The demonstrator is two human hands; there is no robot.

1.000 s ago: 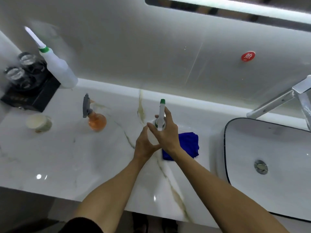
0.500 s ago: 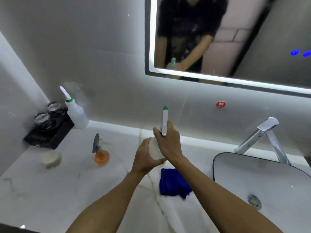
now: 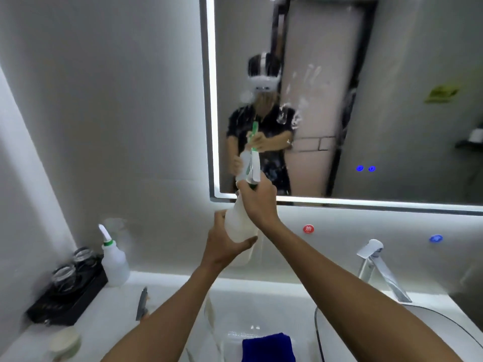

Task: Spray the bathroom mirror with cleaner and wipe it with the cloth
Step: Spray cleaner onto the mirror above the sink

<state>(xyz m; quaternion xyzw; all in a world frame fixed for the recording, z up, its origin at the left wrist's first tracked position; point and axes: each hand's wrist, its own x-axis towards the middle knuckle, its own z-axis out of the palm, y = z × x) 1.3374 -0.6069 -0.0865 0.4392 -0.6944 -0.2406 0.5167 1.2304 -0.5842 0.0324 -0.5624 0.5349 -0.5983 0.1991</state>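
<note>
Spray bottle [image 3: 241,226] raised before mirror [image 3: 339,100], body cupped from below by left hand [image 3: 224,246], neck clasped by right hand [image 3: 258,202]; probably light, smooth plastic, best gripped at neck; blue cloth [image 3: 268,347] on counter [image 3: 112,317].

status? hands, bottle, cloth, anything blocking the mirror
Both hands on bottle: left hand grips the base, right hand the neck. Nozzle faces mirror. Cloth lies on counter, untouched. Nothing blocking.
</note>
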